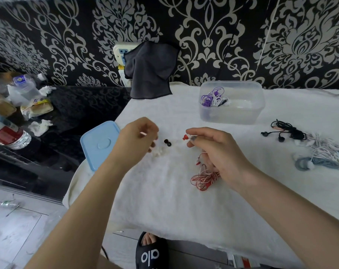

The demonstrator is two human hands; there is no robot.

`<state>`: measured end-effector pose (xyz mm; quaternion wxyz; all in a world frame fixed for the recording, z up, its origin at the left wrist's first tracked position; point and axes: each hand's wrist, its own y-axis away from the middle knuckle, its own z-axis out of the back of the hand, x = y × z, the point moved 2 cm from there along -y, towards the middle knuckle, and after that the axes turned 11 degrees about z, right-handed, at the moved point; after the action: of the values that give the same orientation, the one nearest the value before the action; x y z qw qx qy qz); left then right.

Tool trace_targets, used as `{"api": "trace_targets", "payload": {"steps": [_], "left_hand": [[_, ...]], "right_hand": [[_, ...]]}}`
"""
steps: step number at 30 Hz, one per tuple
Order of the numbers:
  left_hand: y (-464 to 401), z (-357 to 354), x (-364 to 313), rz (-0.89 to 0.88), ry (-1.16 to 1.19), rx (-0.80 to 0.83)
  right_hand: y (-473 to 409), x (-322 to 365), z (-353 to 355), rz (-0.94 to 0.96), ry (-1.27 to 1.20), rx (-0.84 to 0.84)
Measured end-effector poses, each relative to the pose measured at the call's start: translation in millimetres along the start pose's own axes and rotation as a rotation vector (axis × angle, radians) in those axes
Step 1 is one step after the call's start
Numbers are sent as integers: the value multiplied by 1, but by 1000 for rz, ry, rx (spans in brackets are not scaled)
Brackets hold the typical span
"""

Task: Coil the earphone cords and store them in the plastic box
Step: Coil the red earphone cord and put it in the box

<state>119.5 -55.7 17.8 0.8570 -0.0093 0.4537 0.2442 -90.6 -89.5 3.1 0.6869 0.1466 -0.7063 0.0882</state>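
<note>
White cloth (pixel 174 200) under both hands: right grip (pixel 213 150) pinches red earbud (pixel 186 136), left grip (pixel 139 138) curls, contents unclear.

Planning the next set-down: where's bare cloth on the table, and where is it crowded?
Bare: the near cloth below the red-and-white earphones, and the strip between the blue lid and the plastic box. Crowded: the right edge, with black earphones and a white-grey cord pile, and between both hands.
</note>
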Motion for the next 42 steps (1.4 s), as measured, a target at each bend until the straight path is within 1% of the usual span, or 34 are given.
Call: {"api": "trace_targets", "payload": {"steps": [1, 3, 5, 7, 12, 16, 20, 25, 29, 31, 37, 42], "left_hand": [[-3, 3, 8, 13, -117, -39], [-4, 4, 21, 60, -308, -3], [-3, 0, 29, 84, -385, 87], [-1, -2, 31, 85, -407, 129], [-2, -4, 36, 69, -372, 102], [-2, -6, 36, 35, -403, 73], [5, -1, 26, -45, -383, 57], [26, -9, -1, -205, -203, 114], [31, -19, -10, -237, -165, 155], [32, -21, -13, -251, -150, 174], [31, -25, -17, -264, -112, 193], [31, -26, -21, -284, -95, 203]], "right_hand": [[-1, -1, 1, -9, 6, -3], [-4, -4, 2, -22, 10, -10], [-5, -7, 2, -38, 11, -13], [-5, -8, 1, -47, 16, -10], [-3, -6, -1, -58, 11, 2], [-2, -5, -2, -67, 1, 11], [0, -3, -2, -60, 7, 16], [2, 2, -3, 15, 55, 80], [7, 3, -3, 111, 220, 141], [8, 2, -2, 149, 279, 144], [8, 2, 0, 252, 369, 116], [7, 1, 3, 271, 370, 99]]}}
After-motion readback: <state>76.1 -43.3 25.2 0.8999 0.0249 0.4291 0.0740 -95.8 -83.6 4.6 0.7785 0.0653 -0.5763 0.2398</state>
